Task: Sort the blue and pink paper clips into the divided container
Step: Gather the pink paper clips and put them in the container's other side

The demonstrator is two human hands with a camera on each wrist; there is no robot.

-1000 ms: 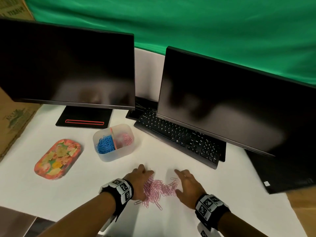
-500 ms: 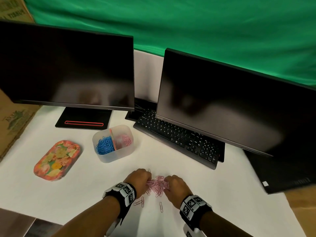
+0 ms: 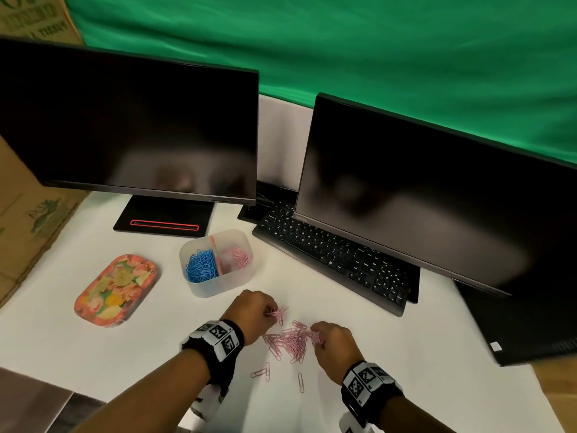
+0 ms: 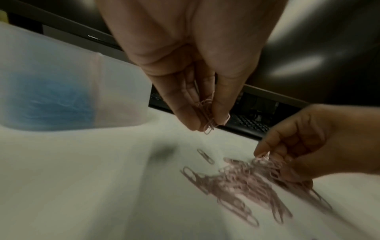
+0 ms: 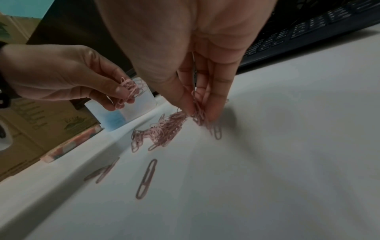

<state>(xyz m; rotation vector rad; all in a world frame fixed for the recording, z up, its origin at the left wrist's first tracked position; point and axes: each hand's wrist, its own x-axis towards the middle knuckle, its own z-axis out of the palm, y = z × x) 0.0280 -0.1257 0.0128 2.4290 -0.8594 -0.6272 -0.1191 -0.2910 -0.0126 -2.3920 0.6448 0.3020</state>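
While L hand (image 3: 254, 310) fingers pinch pink clips (image 3: 277, 312), R hand (image 3: 335, 346) fingers grip pile (image 3: 288, 342) — both closed.

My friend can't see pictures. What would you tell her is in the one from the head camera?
Two hands pick up pink paper clips from a pile on a white table: the left hand pinches a small bunch, and the right hand grips more at the pile's edge. Behind them stands a clear divided plastic container, blue paper clips on its left side, pink on its right.
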